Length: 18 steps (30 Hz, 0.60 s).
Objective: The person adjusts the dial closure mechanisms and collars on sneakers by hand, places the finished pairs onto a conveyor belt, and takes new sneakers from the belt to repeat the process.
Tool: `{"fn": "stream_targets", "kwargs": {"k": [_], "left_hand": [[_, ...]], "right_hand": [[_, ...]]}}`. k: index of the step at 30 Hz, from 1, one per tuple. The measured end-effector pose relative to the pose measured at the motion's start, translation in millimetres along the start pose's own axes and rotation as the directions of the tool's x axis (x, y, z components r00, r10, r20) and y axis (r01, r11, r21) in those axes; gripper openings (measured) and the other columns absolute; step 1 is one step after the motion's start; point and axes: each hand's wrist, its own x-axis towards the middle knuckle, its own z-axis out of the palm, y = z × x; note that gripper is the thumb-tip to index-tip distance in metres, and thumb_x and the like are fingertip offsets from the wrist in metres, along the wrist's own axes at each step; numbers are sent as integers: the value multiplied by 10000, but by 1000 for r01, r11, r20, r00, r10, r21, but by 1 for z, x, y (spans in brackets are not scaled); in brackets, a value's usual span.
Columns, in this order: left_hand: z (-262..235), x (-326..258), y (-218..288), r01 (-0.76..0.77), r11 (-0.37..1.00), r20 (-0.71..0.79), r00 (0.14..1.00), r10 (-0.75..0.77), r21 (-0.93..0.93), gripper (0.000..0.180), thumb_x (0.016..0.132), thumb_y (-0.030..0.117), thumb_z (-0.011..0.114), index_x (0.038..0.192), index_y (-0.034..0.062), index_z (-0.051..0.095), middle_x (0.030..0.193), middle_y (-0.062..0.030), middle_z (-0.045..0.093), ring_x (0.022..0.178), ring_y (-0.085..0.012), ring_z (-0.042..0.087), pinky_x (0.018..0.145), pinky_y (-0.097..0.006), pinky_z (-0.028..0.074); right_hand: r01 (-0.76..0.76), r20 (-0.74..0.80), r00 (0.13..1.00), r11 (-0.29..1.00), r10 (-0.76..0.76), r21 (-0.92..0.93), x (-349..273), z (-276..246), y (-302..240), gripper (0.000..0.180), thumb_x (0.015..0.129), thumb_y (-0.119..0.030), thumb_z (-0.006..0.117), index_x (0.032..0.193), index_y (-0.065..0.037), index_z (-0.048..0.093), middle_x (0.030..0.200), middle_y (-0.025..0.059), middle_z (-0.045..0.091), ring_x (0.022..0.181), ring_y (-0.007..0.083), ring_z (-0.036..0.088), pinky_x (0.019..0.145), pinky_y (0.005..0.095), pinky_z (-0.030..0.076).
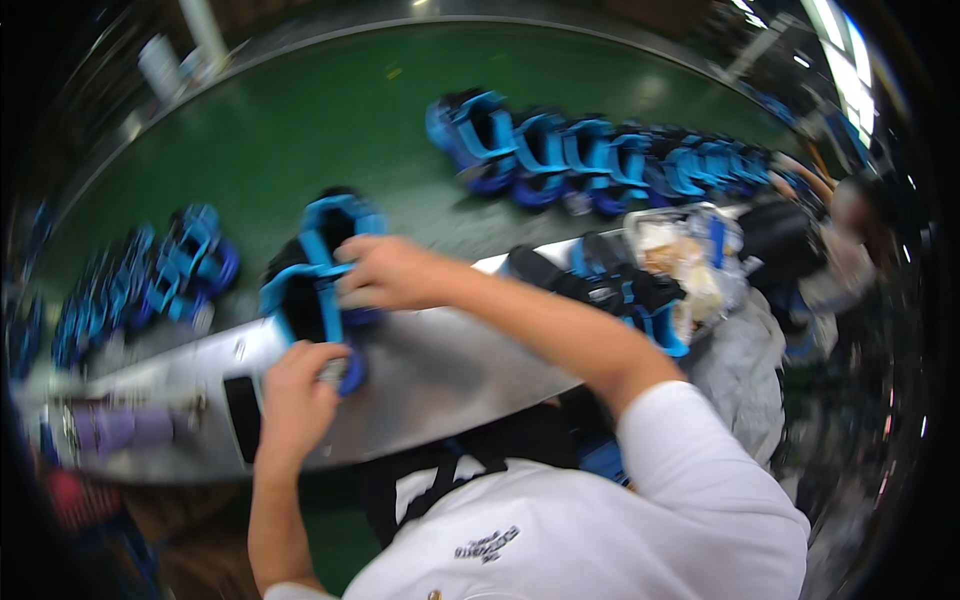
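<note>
A pair of black and bright-blue shoes stands in front of me, where the green surface meets the metal ledge. My left hand [298,395] is closed on the low front part of the near shoe [303,300], by its dark-blue sole. Reaching across from the right, my right hand [395,273] has its fingers curled against the side of the far shoe [345,218], close to where the two shoes touch. Motion blur softens the fingertips, and the palms hide part of both shoes.
Similar shoes line the green surface [330,130] in a left row [185,265] and a right row [540,160]. On the metal ledge [450,370] lie a dark phone-like slab [242,415], a purple cylinder [135,428], more shoes [600,275] and a filled tray [690,250]. Another person [850,230] is at far right.
</note>
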Motion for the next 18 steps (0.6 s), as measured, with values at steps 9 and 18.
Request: {"fn": "stream_targets", "kwargs": {"k": [9,18], "left_hand": [[60,-104,54,47,994,148,988,-33,-97,416,735,-35,586,1119,99,675,1055,-128,651,904,-333,656,781,-393,540],[42,-40,36,-114,983,-184,973,140,145,430,731,27,729,1149,49,628,1183,-133,621,1103,-331,572,936,-407,462]], "right_hand": [[-291,321,919,943,229,159,-156,-7,-112,188,776,-117,768,948,-47,737,1130,134,581,878,247,629,796,336,517],[-252,-143,966,903,214,-348,-109,-19,-85,542,712,-41,748,1223,-143,600,1255,81,595,1119,306,569,876,381,515]]}}
